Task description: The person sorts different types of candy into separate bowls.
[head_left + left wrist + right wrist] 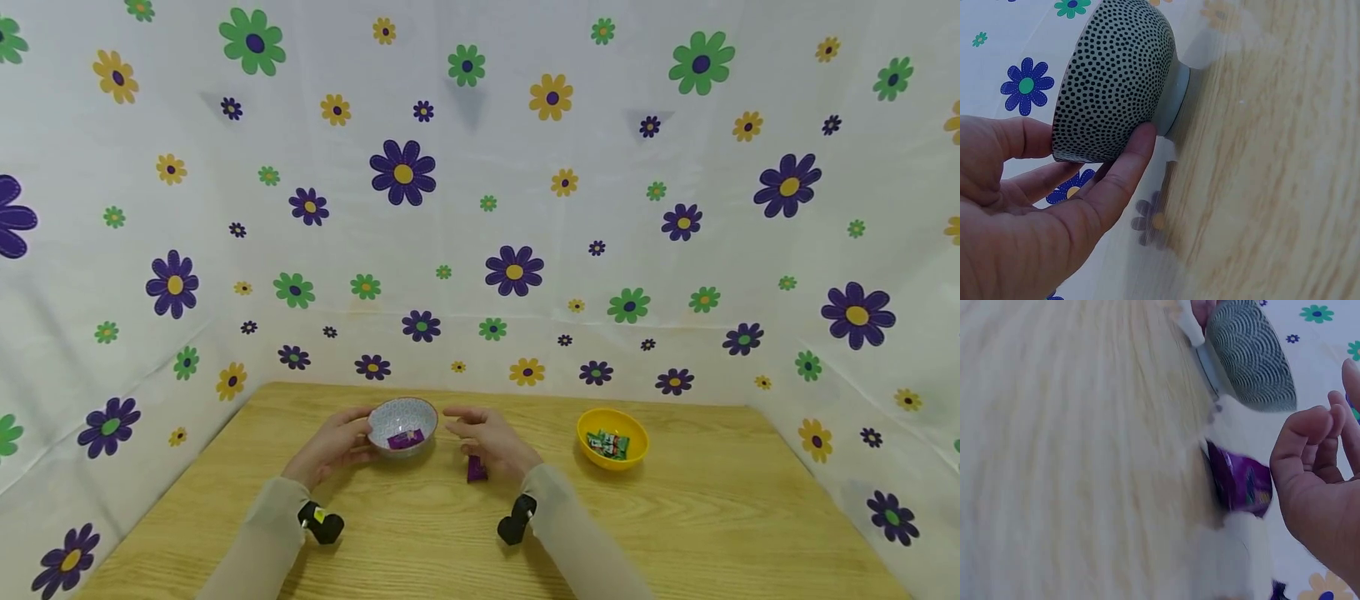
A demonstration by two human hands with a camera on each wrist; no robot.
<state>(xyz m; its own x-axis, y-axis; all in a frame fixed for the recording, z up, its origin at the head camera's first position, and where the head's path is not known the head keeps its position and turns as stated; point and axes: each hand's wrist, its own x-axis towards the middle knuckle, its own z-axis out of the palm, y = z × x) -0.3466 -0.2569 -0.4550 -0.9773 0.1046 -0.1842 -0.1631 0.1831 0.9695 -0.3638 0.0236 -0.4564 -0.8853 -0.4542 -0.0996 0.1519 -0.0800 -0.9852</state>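
A patterned grey bowl [402, 421] stands on the wooden table [675, 517] with a purple candy packet [406, 439] inside. My left hand [335, 444] holds the bowl's left side; in the left wrist view its thumb [1119, 181] and fingers touch the dotted bowl [1116, 81]. My right hand [487, 439] hovers just right of the bowl with relaxed, loosely curled fingers and holds nothing. Under it lies another purple candy packet [476, 471], seen beside the palm as the purple packet [1244, 481] in the right wrist view, with the bowl [1250, 353] beyond.
A yellow bowl [612, 439] with green candy packets [609, 444] sits to the right of my right hand. White cloth walls with flower prints [480, 208] close in the table at the back and both sides.
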